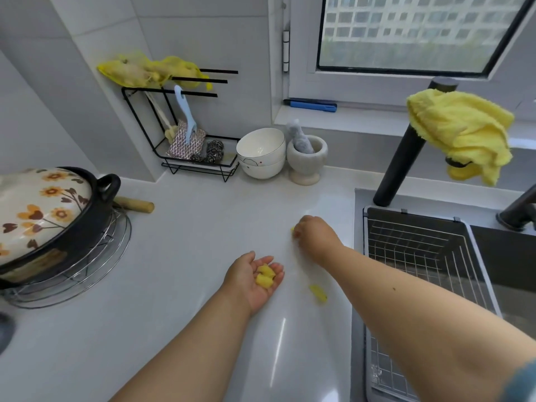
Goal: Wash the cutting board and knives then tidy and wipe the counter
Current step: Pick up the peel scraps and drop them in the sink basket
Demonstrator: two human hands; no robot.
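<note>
My left hand [252,277] lies palm up on the white counter [185,256], cupping a couple of yellow peel scraps [264,276]. My right hand [314,233] reaches further back near the sink edge, its fingertips pinched on a small yellow scrap [293,229] on the counter. Another yellow scrap [318,293] lies loose on the counter between my forearms. A yellow cloth [461,132] hangs over the black faucet [406,152]. No cutting board or knives are visible.
A floral-lidded black pot [49,216] sits on a wire rack at left, a wooden handle [135,205] behind it. A black rack with sponges [191,143], stacked bowls [261,153] and a mortar [307,158] line the back. The sink with a wire basket [417,250] is at right.
</note>
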